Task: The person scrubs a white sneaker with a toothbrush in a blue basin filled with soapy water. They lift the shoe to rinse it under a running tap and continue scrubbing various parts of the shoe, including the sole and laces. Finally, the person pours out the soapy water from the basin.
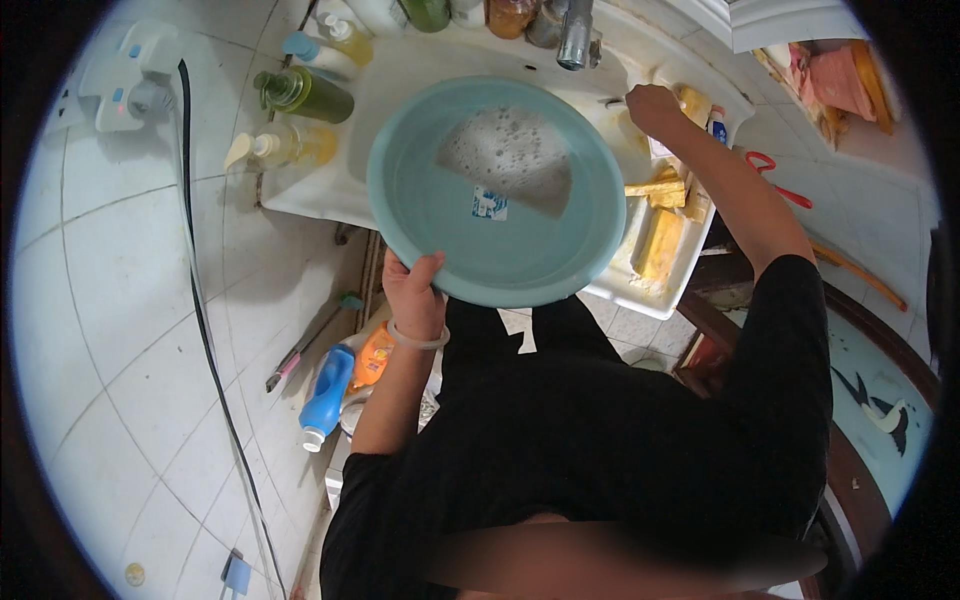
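Observation:
A light blue-green plastic basin [400,200] rests tilted over the white sink, with foamy water gathered toward its far side and a small blue-and-white label on its bottom. My left hand [415,295], with a pale bracelet at the wrist, grips the near-left rim of this basin, thumb on top. Beyond the basin's right side, my right hand [655,110] is closed above the right part of the sink [335,190]. What its fingers hold, if anything, is hidden. A small metallic piece shows just left of that fist. The metal tap [575,40] stands behind the basin.
Pump bottles, one a green bottle [310,95], line the sink's left side. Yellow soap bars [660,245] lie on the right ledge, near red-handled scissors [780,180]. Lower left are a blue bottle [328,395] and an orange pack [372,355]. A cable [200,300] hangs along the tiled wall.

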The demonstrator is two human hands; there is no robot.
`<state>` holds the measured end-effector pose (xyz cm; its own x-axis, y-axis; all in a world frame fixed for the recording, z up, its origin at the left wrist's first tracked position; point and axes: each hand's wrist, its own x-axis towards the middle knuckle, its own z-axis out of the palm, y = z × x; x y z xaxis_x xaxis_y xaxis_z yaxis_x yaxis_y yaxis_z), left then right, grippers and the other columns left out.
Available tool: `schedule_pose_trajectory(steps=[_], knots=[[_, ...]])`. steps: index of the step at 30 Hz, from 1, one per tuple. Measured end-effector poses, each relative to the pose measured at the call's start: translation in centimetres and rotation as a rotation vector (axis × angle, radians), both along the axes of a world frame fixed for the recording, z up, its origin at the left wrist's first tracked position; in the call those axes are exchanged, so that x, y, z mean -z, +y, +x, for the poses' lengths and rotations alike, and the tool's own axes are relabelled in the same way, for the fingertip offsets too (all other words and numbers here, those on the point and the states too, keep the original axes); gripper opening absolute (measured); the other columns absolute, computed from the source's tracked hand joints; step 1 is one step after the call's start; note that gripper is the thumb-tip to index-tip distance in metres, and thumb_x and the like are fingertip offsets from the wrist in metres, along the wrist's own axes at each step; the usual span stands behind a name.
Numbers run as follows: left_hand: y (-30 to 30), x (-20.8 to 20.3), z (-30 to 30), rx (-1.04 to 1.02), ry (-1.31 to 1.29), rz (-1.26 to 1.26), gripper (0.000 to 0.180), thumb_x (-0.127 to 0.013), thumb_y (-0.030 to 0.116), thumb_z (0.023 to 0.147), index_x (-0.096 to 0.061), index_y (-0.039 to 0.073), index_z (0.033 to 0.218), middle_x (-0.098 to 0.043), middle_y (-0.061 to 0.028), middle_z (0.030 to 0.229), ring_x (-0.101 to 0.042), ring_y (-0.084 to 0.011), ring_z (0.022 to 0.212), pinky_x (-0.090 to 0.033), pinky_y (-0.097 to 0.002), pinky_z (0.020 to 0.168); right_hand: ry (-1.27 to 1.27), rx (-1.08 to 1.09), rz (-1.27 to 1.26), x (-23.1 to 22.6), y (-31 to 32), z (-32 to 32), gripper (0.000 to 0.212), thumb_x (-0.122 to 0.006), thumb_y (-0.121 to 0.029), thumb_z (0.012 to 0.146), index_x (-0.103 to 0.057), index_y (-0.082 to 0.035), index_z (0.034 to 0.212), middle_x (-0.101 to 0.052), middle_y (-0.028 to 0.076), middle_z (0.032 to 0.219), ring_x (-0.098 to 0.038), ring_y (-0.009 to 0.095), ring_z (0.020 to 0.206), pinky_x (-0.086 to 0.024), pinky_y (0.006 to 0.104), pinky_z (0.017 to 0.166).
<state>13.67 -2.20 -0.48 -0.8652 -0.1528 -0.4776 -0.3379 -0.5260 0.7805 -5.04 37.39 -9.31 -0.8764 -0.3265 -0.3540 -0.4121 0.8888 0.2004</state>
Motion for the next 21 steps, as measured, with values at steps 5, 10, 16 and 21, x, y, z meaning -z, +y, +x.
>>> schedule_pose_trajectory(steps=[5,10,16,21], knots=[[-0.1,-0.3,0.2,0.000,0.004,0.023,0.032,-0.054,-0.007,0.074,-0.053,0.002,0.105,-0.060,-0.0077,0.100,-0.056,-0.0168,0.091,-0.044,-0.0305,0.085,-0.032,-0.043,0.059,-0.4,-1.1,-2.1,0.018,-0.053,-0.014,0.076,-0.068,-0.006,0.080,-0.067,0.013,0.082,-0.066,0.030,0.080,-0.053,0.0427,0.067],[-0.4,-0.6,0.5,-0.018,-0.011,-0.003,0.033,-0.055,-0.006,0.074,-0.053,0.002,0.105,-0.060,-0.0074,0.100,-0.057,-0.0169,0.090,-0.044,-0.0311,0.084,-0.137,0.021,0.242,1.6,0.5,1.5,0.016,-0.055,-0.016,0.075,-0.070,-0.008,0.076,-0.068,0.011,0.080,-0.066,0.027,0.080,-0.052,0.0405,0.067],[-2.0,-1.1,0.9,-0.036,-0.035,-0.058,0.034,-0.054,-0.006,0.074,-0.053,0.002,0.106,-0.060,-0.0071,0.099,-0.056,-0.0166,0.089,-0.044,-0.0304,0.084,0.017,-0.140,0.006,6.2,-5.4,-2.1,0.014,-0.056,-0.013,0.077,-0.068,-0.008,0.079,-0.066,0.010,0.076,-0.066,0.025,0.076,-0.052,0.0410,0.064],[-2.5,-1.7,0.7,-0.039,-0.015,-0.093,0.034,-0.052,-0.007,0.073,-0.053,0.001,0.107,-0.060,-0.0077,0.100,-0.056,-0.0165,0.089,-0.043,-0.0300,0.086,-0.063,-0.047,0.133,7.3,-2.4,0.6,0.012,-0.057,-0.013,0.074,-0.067,-0.007,0.072,-0.066,0.013,0.077,-0.066,0.028,0.075,-0.052,0.0404,0.061]])
